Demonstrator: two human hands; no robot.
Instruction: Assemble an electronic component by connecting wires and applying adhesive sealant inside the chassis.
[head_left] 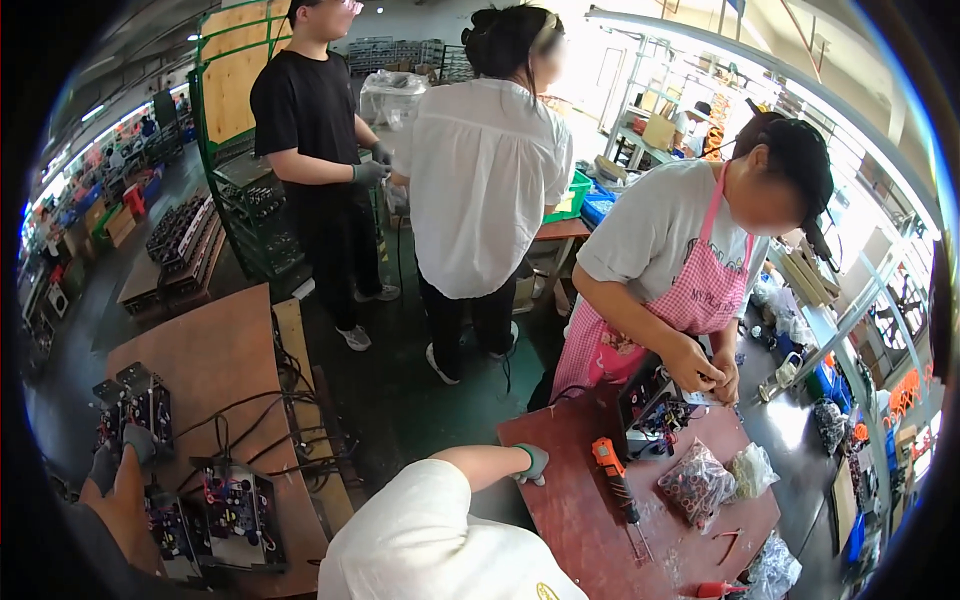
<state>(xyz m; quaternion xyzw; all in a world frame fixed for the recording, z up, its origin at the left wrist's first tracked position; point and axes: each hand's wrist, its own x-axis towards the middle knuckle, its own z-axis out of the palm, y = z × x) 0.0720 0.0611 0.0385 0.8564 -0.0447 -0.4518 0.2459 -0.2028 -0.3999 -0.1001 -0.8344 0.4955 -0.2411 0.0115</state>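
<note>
At the bottom centre, my left arm in a white sleeve reaches right across to the red-brown table (560, 450). My left hand (532, 466), in a grey-green glove, lies at its near left edge with the fingers apart and nothing in them. My right hand is out of view. The nearest tool is an orange-and-black cordless screwdriver (616, 475) on the tabletop, with a thin bit pointing toward me. Beyond it stands an open metal housing (648, 405) with wires and small parts, where a person in a pink checked apron (690, 300) works with both hands.
Bags of small parts (697, 484) and a red-handled tool (718, 589) lie on the table. At left, another person's gloved hands (138, 442) touch wired units on a brown board (215, 345), with black cables (290, 400) along its edge. Two people (490, 190) stand ahead.
</note>
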